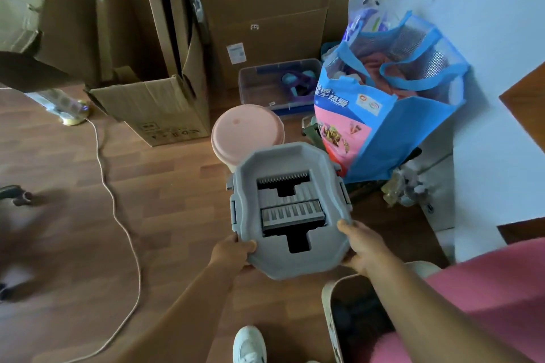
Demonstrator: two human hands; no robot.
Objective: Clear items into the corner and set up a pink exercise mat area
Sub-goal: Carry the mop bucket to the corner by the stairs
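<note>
Cardboard boxes [265, 23] stand stacked across the upper left and upper middle of the frame, marking the corner the clutter seems bound for. Right of them, a stuffed blue tote bag [413, 127] slumps against a white surface, with a clear storage box [265, 82] just up-frame of it on the wooden floor [165, 191].

At frame centre is the thing in hand, a grey mop bucket [277, 256]. It is held clear of the floor with its slotted top towards the camera, and its long axis runs from the lower middle of the frame up towards the boxes. Its far end overlaps a pink round-lidded tub [244, 130]; I cannot tell whether they touch. The open floor for it looks to lie straight up-frame, so the move is likely a push forward rather than sideways.

Both hands grip the near end, neither nearer than the other. The left hand [231, 253] takes the lower-left corner and the right hand [364, 247] the lower-right edge. Each thumb lies over the rim, and the other fingers [349, 261] curl underneath, mostly hidden.
</note>
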